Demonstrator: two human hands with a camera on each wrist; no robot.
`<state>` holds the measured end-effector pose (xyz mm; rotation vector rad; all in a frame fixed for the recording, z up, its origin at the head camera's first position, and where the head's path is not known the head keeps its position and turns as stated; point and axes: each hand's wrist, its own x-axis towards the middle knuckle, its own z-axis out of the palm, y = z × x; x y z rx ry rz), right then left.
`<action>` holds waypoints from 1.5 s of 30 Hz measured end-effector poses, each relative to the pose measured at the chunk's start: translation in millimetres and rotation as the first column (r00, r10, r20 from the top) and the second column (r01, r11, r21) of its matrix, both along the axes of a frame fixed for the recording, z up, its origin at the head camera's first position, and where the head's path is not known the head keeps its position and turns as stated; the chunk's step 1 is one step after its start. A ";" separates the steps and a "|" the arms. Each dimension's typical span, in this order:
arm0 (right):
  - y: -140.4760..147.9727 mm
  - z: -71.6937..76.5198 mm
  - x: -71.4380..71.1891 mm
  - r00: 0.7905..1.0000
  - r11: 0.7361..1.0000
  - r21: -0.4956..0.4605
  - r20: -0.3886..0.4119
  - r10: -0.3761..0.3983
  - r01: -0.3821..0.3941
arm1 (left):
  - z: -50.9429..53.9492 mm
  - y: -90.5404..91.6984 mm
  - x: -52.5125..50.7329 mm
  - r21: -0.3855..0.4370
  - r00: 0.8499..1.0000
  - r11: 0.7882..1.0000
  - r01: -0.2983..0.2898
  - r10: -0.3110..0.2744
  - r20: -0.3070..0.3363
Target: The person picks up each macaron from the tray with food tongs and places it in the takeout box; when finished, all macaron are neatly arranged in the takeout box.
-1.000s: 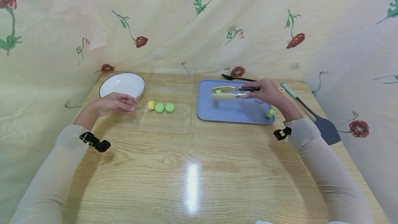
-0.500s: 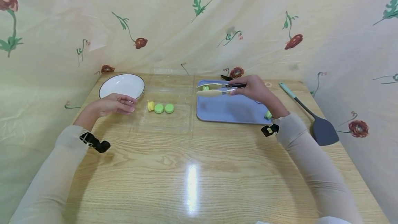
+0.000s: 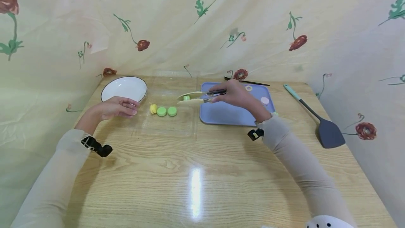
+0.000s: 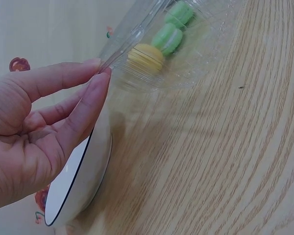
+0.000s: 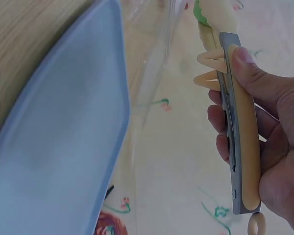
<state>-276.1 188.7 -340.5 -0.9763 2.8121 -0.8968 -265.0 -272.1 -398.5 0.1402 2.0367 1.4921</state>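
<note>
My right hand (image 3: 235, 94) grips a pair of tongs (image 3: 193, 101) with cream tips. Between those tips sits a green macaron (image 3: 186, 97), above the right part of a clear plastic box (image 3: 167, 127) with its lid raised at the back. Inside the box, a yellow macaron (image 3: 153, 108) stands on edge beside two green macarons (image 3: 167, 111) in a row. At the box's left side is my left hand (image 3: 117, 107); the left wrist view shows its thumb and finger pinching the clear plastic edge (image 4: 120, 51). In the right wrist view the tongs' handle (image 5: 246, 147) lies across my fingers.
Right of the box lies a blue tray (image 3: 221, 115) bearing a pale pink macaron (image 3: 264, 101) and a partly hidden green one (image 3: 275, 113). A white bowl (image 3: 124, 89) stands behind my left hand. A spatula (image 3: 330, 133) lies far right, a black utensil (image 3: 253, 82) behind the tray.
My right hand has carried the tongs and green macaron leftward from over the blue tray to over the clear box. My left hand has stayed in place.
</note>
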 end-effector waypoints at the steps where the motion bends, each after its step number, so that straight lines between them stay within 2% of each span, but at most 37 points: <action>1: -4.5 -1.8 0.3 1.000 1.000 0.007 -0.007 0.018 -0.018 | -0.9 -0.4 -0.4 0.002 1.000 1.000 0.003 -0.003 -0.001; 6: -24.0 -9.4 2.2 0.996 0.996 0.048 -0.042 0.075 -0.073 | -4.1 -0.7 -1.1 0.007 1.000 1.000 0.005 -0.005 0.003; 13: -47.3 -10.8 5.1 0.996 0.992 0.093 -0.026 0.090 -0.087 | -4.1 -1.6 -1.1 0.011 1.000 1.000 0.004 -0.004 -0.002; 20: -68.9 -12.0 4.5 0.989 0.982 0.132 -0.032 0.141 -0.136 | -1.9 -2.4 -0.5 0.025 1.000 1.000 0.000 0.001 -0.001; 31: -91.4 -21.4 4.8 0.987 0.982 0.099 0.005 0.163 -0.162 | -3.8 -3.3 -0.8 0.036 1.000 0.999 0.000 0.000 -0.007; 37: -101.9 -27.5 8.3 0.983 0.977 0.120 -0.021 0.180 -0.177 | -3.5 -3.7 -0.8 0.036 1.000 0.999 -0.002 0.002 -0.003; 45: -114.2 -31.8 13.2 0.976 0.967 0.178 -0.093 0.199 -0.181 | -3.8 -4.1 -0.3 0.069 1.000 0.997 0.021 -0.020 -0.009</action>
